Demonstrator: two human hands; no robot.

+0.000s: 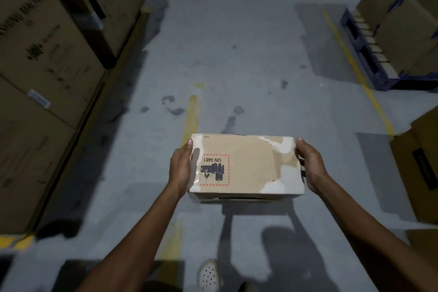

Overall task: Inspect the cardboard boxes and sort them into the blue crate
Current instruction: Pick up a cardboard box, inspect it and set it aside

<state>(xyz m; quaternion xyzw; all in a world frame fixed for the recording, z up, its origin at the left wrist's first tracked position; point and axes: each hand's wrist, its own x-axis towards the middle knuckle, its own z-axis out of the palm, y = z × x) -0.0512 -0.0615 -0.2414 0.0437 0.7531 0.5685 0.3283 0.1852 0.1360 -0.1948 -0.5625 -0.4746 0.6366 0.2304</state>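
Clasping cardboard box by its short ends, left hand and right hand opposed; long axis running straight from palm to palm, level, midway between; blue crate out of sight.

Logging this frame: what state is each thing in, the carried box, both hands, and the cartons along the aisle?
small cardboard box: closed, held above the floor, top skin torn to white patches, UN 3481 label upside down to the camera.
left hand: holds the box's left end.
right hand: holds the box's right end.
stacked cartons: closed.
pallet: loaded with cartons.
blue crate: not in view.
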